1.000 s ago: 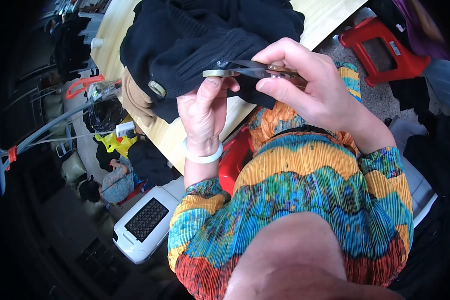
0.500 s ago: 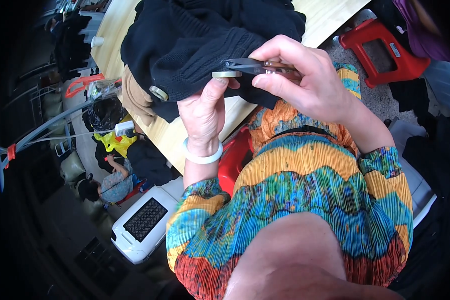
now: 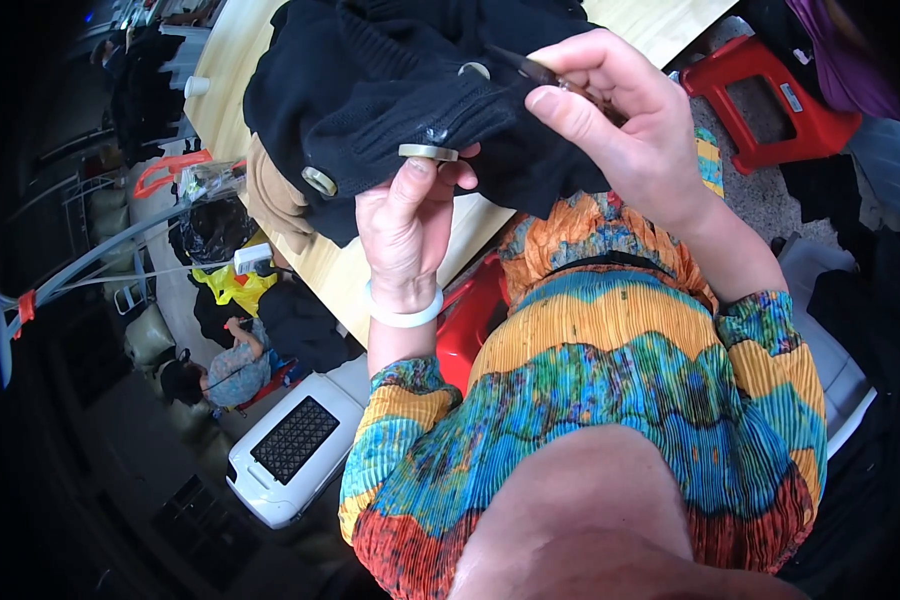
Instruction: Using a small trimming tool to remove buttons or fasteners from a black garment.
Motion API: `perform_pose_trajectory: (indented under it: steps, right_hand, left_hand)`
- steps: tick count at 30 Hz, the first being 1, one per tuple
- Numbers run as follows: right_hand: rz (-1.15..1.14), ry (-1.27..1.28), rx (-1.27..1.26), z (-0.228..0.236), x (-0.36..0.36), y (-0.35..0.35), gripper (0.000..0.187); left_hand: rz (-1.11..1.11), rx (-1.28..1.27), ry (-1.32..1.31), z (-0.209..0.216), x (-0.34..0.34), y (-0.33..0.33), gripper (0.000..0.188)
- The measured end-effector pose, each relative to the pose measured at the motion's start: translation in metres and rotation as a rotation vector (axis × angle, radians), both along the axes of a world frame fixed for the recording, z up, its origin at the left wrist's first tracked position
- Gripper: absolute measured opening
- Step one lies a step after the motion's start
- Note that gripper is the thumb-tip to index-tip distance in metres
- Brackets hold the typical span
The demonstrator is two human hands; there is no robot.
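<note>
A black knitted garment [image 3: 370,70] lies bunched up in front of me. My left hand [image 3: 405,225] pinches a pale round button [image 3: 428,152] at the garment's near edge, seen edge-on between thumb and fingers. Above it and to the right, my right hand [image 3: 635,125] is closed around a pair of thread snips [image 3: 538,70]. Their dark blades point up and left over the knit, apart from the pinched button. A second button [image 3: 319,181] shows on the left of the garment, and a third [image 3: 475,71] lies farther back near the blades.
The garment rests on a light wooden table [image 3: 220,105], beside a beige cloth [image 3: 275,200] and a white cup [image 3: 197,86]. A red stool [image 3: 750,95] stands at right. Leftward are a yellow bag [image 3: 235,288], a white case-like object [image 3: 300,450] and another person, seated [image 3: 235,370].
My right hand has drawn the snips away from the pinched button, up and to the right. My left hand and its button have shifted slightly left. The third button has come into sight.
</note>
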State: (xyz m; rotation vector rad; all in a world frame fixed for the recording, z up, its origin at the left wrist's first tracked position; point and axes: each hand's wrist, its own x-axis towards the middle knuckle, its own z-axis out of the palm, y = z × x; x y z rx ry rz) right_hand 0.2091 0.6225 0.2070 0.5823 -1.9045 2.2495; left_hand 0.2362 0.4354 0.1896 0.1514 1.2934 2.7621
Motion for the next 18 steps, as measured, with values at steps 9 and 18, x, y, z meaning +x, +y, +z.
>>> perform_pose_trajectory:
  steps: [9, 18]
  right_hand:
    - [0.022, -0.036, 0.060, -0.011, 0.001, 0.012, 0.032]
    - [0.003, 0.203, 0.248, 0.003, 0.015, 0.006, 0.038]
  left_hand:
    - [-0.011, -0.009, -0.040, 0.002, 0.003, -0.002, 0.033]
    - [0.056, -0.051, -0.037, 0.000, 0.001, 0.000, 0.026]
